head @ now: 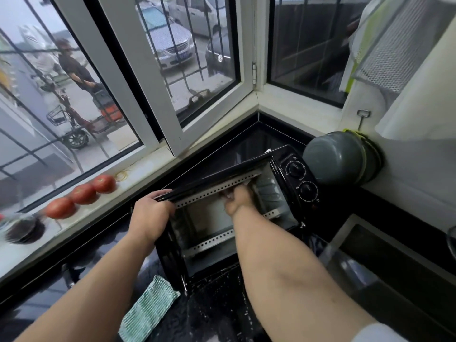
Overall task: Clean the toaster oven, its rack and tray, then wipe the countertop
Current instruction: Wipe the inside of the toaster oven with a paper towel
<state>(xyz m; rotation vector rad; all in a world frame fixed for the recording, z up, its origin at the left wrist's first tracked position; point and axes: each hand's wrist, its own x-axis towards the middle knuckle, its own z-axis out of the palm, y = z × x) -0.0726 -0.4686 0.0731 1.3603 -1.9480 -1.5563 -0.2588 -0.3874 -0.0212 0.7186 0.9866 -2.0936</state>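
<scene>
**Both hands at the tipped toaster oven**

On the window sill (138,169) at far left lies a dark round dish (23,229), blurred, its contents not clear. Beside it three red tomatoes (82,193) sit in a row along the sill, and just past them a loop of yellow rubber bands (122,175).

On the dark, wet bench (212,312) below, a green and white mesh cloth (149,309) lies flat, close to the oven's front lower corner and between the two forearms.

The left hand (150,213) grips the left edge of the toaster oven (237,206), fingers curled over the top rim. The oven stands in the corner of the bench under the window, tilted, with its open cavity facing up toward the camera. Inside are bare metal walls and perforated strips; no rack or tray shows in it.

The right hand (238,198) reaches into the cavity near the upper right wall. Something pale shows at its fingers, but whether they hold it I cannot tell, as the hand is blurred. The right forearm crosses the oven's opening and hides much of its lower right part.

Two round knobs (301,180) sit on the oven's right panel. Just beside them a grey pot (341,160) hangs on its side against the white wall. At lower right is the dark sink (394,272).
</scene>
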